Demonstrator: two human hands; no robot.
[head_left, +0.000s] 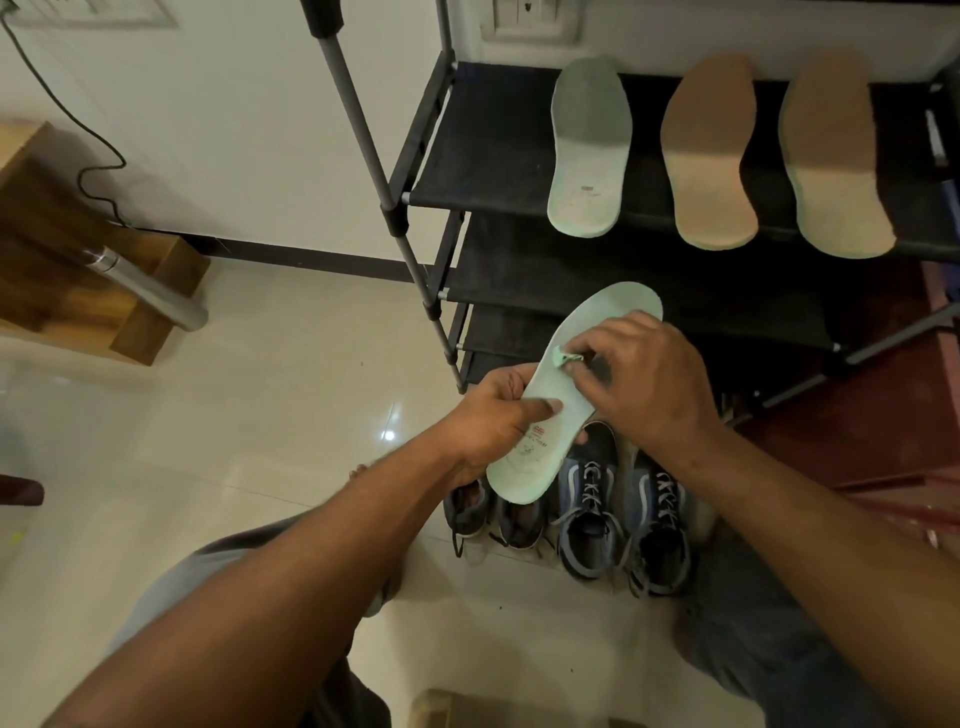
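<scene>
A mint-green insole (608, 317) is held up in front of the shoe rack. My left hand (493, 410) grips its lower half, thumb pressed on the printed face. My right hand (649, 384) reaches over its middle and pinches a small peeled bit of green material (563, 357) at the insole's edge. Below them on the floor stand two blue lace-up sneakers (623, 514) side by side.
A black fabric shoe rack (488, 156) carries a second green insole (589, 150) and two tan insoles (711, 156) on its top shelf. Darker shoes (493, 514) sit left of the sneakers. A wooden block with a metal flask (145, 286) stands far left on the tiled floor.
</scene>
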